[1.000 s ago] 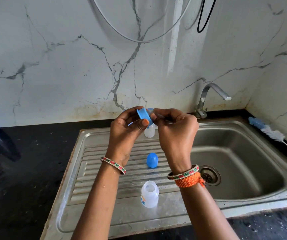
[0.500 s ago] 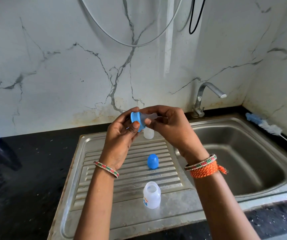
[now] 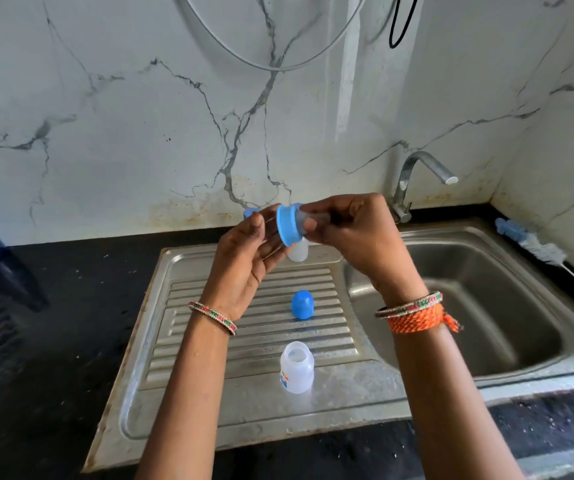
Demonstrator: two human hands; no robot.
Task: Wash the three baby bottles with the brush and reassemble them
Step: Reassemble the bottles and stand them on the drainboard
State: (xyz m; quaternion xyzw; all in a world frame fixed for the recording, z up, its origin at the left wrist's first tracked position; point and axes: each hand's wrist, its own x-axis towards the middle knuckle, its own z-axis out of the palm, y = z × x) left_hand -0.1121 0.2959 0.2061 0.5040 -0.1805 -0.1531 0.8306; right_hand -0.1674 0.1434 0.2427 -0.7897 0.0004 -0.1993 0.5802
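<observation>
Fingers of right hand (image 3: 355, 233) pinched on clear teat (image 3: 313, 221) seated in blue screw ring (image 3: 287, 225); left hand (image 3: 247, 258) cupped loosely beside ring, fingers relaxed, grip unclear. Above drainboard (image 3: 209, 341): open translucent bottle (image 3: 296, 367) near front, blue cap (image 3: 302, 304) mid-ribs, second bottle (image 3: 297, 252) behind hands. Bottle brush (image 3: 535, 245) right of sink basin.

left hand (image 3: 244, 258) | raised; fingers relaxed | right hand (image 3: 355, 233) | raised; pinching grip
</observation>
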